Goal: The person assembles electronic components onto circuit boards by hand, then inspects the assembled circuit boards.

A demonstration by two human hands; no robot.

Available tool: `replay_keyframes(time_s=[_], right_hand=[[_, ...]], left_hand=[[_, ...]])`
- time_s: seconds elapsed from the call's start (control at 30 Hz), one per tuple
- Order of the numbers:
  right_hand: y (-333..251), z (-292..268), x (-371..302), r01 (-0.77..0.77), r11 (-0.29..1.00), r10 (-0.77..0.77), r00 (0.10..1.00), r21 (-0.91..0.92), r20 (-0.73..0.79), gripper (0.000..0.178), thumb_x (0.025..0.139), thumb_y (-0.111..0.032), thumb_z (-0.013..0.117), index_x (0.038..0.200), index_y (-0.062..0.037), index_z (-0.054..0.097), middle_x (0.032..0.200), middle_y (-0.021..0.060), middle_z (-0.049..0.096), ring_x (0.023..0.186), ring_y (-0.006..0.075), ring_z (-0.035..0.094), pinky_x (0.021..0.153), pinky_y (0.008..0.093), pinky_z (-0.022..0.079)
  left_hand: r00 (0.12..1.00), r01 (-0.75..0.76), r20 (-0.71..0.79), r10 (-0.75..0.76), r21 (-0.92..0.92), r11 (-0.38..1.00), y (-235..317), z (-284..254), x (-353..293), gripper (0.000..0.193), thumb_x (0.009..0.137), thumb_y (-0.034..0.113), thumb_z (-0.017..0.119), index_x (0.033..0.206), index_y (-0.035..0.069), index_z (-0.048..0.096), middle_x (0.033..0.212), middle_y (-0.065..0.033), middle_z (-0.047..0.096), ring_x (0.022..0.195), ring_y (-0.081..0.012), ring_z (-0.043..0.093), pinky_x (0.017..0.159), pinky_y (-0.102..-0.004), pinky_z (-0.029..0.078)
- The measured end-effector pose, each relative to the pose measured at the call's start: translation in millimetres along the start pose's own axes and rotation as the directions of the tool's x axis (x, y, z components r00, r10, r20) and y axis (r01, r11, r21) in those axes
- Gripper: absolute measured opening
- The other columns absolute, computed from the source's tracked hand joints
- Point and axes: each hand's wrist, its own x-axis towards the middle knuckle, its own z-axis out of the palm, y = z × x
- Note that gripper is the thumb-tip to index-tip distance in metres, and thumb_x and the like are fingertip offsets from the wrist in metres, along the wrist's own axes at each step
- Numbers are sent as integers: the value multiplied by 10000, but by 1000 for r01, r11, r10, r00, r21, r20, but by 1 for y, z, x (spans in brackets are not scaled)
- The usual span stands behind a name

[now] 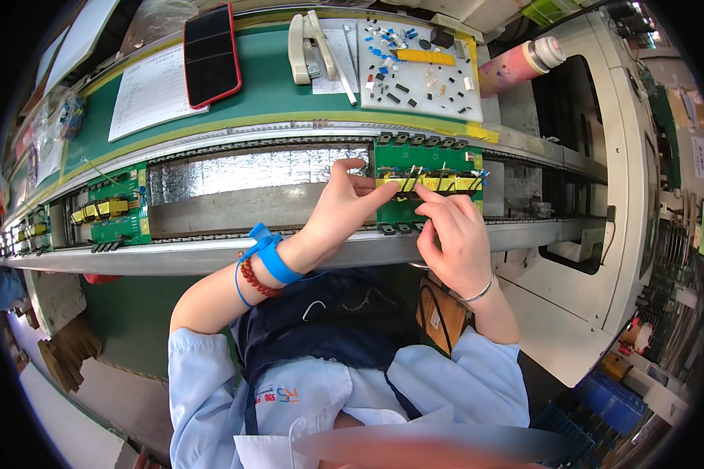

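Note:
A green circuit board (395, 159) sits on the conveyor rails in front of me, with a row of yellow-wrapped components (438, 184) across its middle. My left hand (343, 202) is at the board's left edge. Its thumb reaches onto the leftmost yellow component, and its forefinger is bent and apart from the thumb. From the near side my right hand (455, 238) stretches its forefinger to the same row, with the thumb apart and the other fingers partly bent. Neither hand visibly holds a loose part. Both hands cover some of the board's near half.
Another green board (121, 207) lies farther left on the conveyor rail (289, 254). Beyond the rails are a phone (211, 59), paper sheets (145, 94), a stapler (299, 51), a white tray (371, 98) of small parts and a pink bottle (512, 72). A white machine (571, 289) stands right.

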Motion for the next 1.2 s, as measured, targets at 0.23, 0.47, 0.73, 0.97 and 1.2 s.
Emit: replay_keyframes(time_s=[0.23, 0.47, 0.73, 0.97, 1.2], right_hand=[[-4, 7, 0, 0, 994, -7, 998, -108, -62, 291, 640, -2, 625, 920, -24, 549, 1062, 100, 616, 907, 267, 554, 775, 374, 451], [-2, 13, 3, -27, 987, 19, 998, -159, -55, 318, 632, -14, 627, 941, -2, 554, 933, 102, 592, 913, 271, 551, 791, 384, 446], [2, 13, 3, -54, 989, 42, 995, -139, -87, 308, 608, 28, 610, 908, 10, 542, 898, 124, 588, 884, 284, 555, 773, 380, 466], [3, 13, 2, -73, 986, 58, 993, -148, -107, 302, 594, 51, 599, 883, 6, 526, 899, 132, 601, 869, 296, 559, 761, 387, 474], [4, 9, 0, -94, 985, 81, 992, -146, -96, 294, 623, 51, 581, 913, 11, 546, 935, 137, 611, 874, 309, 553, 768, 377, 470]], left_hand=[[998, -4, -59, -2, -104, 995, -3, 11, 5, 674, 812, 212, 725, 1284, -37, 313, 1072, -150, 586, 1016, -186, 547, 891, -306, 438], [997, -37, -70, 33, -55, 998, -6, 14, 13, 639, 796, 162, 736, 1248, -35, 330, 996, -147, 581, 940, -183, 572, 836, -299, 471], [995, -91, -29, 92, 20, 996, -11, 16, 22, 630, 776, 198, 745, 1179, -42, 325, 944, -124, 514, 834, -158, 557, 714, -272, 501], [995, -78, -60, 83, 87, 993, -7, 24, 23, 563, 786, 161, 743, 1149, -37, 362, 942, -121, 548, 858, -153, 567, 745, -272, 493], [994, -101, -50, 99, -32, 994, -8, 27, 25, 618, 750, 209, 764, 1133, -68, 366, 931, -140, 563, 832, -165, 577, 696, -275, 493]])
